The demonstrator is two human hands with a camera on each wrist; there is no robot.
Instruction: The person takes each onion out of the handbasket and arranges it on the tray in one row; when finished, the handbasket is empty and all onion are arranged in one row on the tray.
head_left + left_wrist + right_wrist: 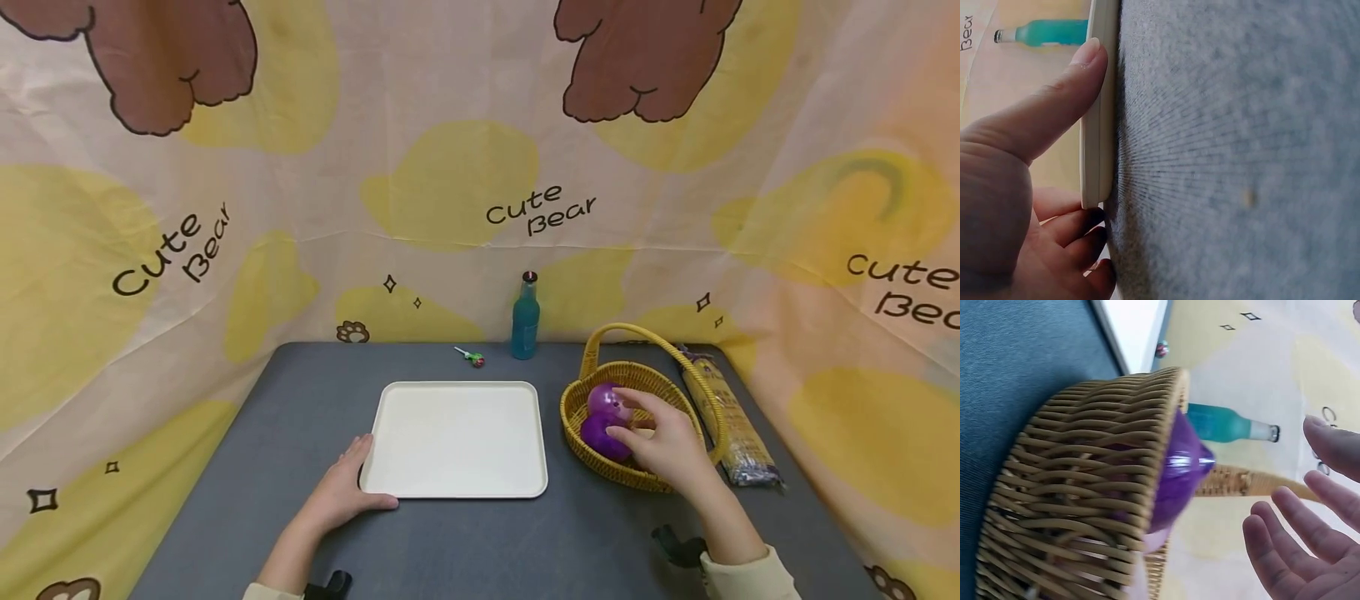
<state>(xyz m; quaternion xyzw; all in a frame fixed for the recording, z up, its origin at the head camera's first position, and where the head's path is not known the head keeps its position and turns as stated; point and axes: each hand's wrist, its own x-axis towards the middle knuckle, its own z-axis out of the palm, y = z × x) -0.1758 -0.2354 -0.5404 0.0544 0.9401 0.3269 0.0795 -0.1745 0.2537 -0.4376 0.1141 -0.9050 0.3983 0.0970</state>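
Note:
My left hand (339,490) rests at the near left corner of a white tray (456,442). In the left wrist view its thumb (1088,69) lies along the tray's rim, with the other fingers at the corner. My right hand (667,442) is over a yellow wicker basket (600,468), thumb and fingers spread apart. Two shiny purple round things sit in that basket: a darker one (604,437) and a lighter one (604,400) behind it. The right wrist view shows the darker one's pointed tip (1205,460) above the rim, and a gap between it and the hand.
Behind the tray lies a small lollipop (472,358), and a blue-green bottle (526,321) stands upright at the table's back edge. A long clear-and-yellow packet (738,425) lies right of the basket. The basket's handle (652,335) arches over it. Patterned cloth hangs behind the grey table (480,546).

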